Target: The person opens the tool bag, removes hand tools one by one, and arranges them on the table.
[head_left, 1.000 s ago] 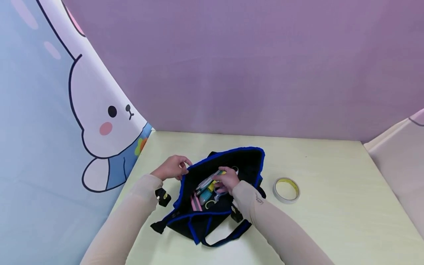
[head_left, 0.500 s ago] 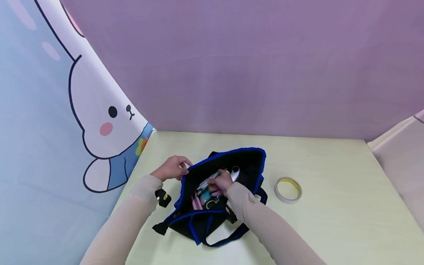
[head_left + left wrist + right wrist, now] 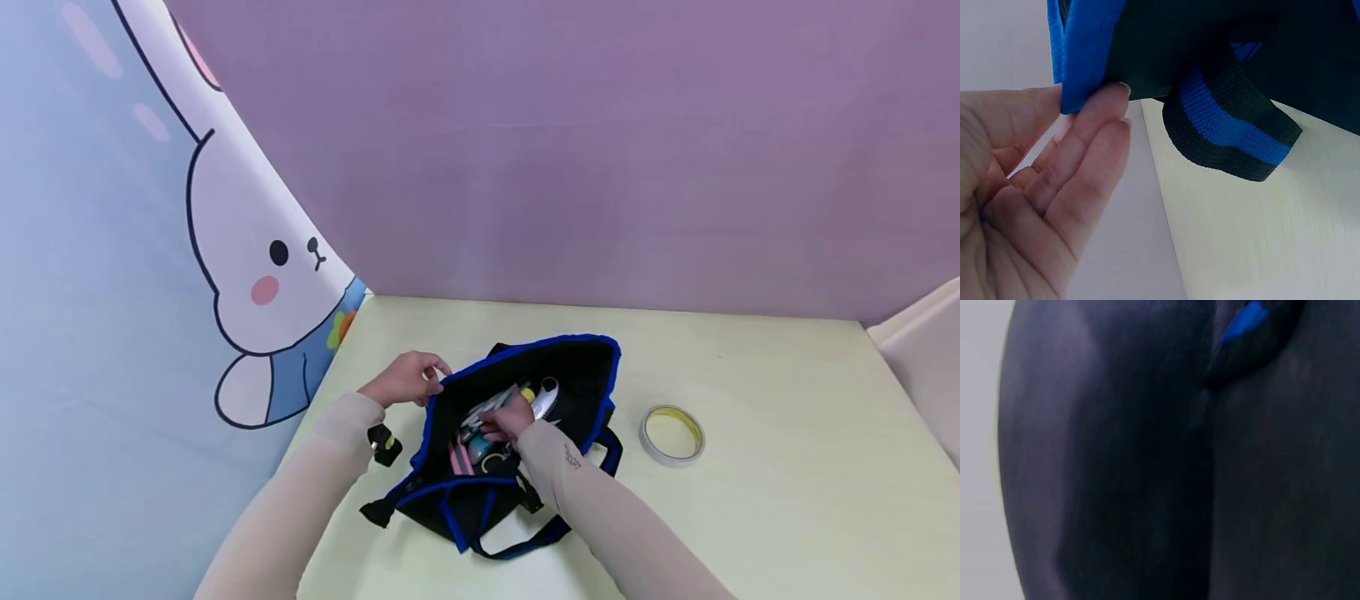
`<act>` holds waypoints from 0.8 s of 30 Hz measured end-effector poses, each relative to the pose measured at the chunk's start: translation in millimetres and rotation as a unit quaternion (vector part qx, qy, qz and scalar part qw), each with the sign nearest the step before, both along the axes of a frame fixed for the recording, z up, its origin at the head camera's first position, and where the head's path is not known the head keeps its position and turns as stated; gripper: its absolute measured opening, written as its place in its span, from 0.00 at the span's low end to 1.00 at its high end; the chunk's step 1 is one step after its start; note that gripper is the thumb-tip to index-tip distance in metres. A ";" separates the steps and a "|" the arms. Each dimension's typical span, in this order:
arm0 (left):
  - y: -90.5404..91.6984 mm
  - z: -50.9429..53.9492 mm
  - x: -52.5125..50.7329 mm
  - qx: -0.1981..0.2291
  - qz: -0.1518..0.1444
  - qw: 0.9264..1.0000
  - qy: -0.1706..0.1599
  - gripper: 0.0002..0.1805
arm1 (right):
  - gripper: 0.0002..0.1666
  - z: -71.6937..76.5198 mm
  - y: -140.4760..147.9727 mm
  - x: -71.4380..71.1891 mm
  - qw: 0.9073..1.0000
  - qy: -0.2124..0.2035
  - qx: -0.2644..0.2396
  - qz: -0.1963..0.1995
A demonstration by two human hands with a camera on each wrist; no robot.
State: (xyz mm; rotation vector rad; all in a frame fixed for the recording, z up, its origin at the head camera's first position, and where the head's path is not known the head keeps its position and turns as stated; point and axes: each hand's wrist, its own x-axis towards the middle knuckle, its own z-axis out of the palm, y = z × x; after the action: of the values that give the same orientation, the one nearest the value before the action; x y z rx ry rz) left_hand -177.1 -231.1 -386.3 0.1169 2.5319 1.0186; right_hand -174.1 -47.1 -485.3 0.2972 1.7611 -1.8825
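A black bag with blue edging (image 3: 566, 358) lies with its mouth wide, holding pens (image 3: 483, 410), a pink item (image 3: 461, 458), a teal item (image 3: 480, 448) and a white-handled item (image 3: 546, 398). The left hand (image 3: 407, 379) pinches the bag's left rim; in the left wrist view the left hand (image 3: 1041, 175) has the blue edging (image 3: 1088, 56) between thumb and fingers. Inside the bag, the right hand (image 3: 510, 418) reaches among the items with bent fingers; what its fingertips touch is hidden. Dark cloth (image 3: 1135, 456) fills most of the right wrist view.
A roll of tape (image 3: 697, 442) lies on the pale table (image 3: 795, 433) to the right of the bag. One bag strap (image 3: 517, 552) loops toward the front, and a purple backdrop (image 3: 562, 167) stands behind the table.
The right hand has shifted lower and left within the bag, uncovering the white-handled item. The left hand keeps its hold on the rim. The head view has turned slightly left.
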 end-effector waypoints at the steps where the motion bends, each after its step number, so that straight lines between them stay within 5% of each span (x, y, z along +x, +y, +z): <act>1: 0.2 0.4 -0.5 -0.002 -0.002 1.000 0.001 0.12 | 0.46 -1.0 -1.1 0.2 1.000 -0.004 -0.009 -0.007; 5: -1.6 2.3 -1.0 -0.009 -0.005 1.000 0.005 0.12 | 0.36 -4.3 -4.4 0.8 0.999 -0.021 -0.039 -0.020; 9: -5.3 2.9 -0.8 -0.010 -0.014 1.000 0.003 0.12 | 0.37 -3.8 -2.6 1.4 0.998 -0.026 -0.049 -0.015; 24: -7.3 0.1 -4.1 -0.027 -0.010 1.000 -0.004 0.12 | 0.23 3.4 38.8 4.8 0.998 -0.051 -0.023 0.035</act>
State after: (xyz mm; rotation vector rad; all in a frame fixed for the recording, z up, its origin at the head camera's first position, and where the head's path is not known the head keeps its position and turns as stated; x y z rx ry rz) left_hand -181.3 -238.4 -386.2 0.1209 2.5436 0.9403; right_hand -169.3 -8.2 -481.9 0.3040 1.6372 -1.8230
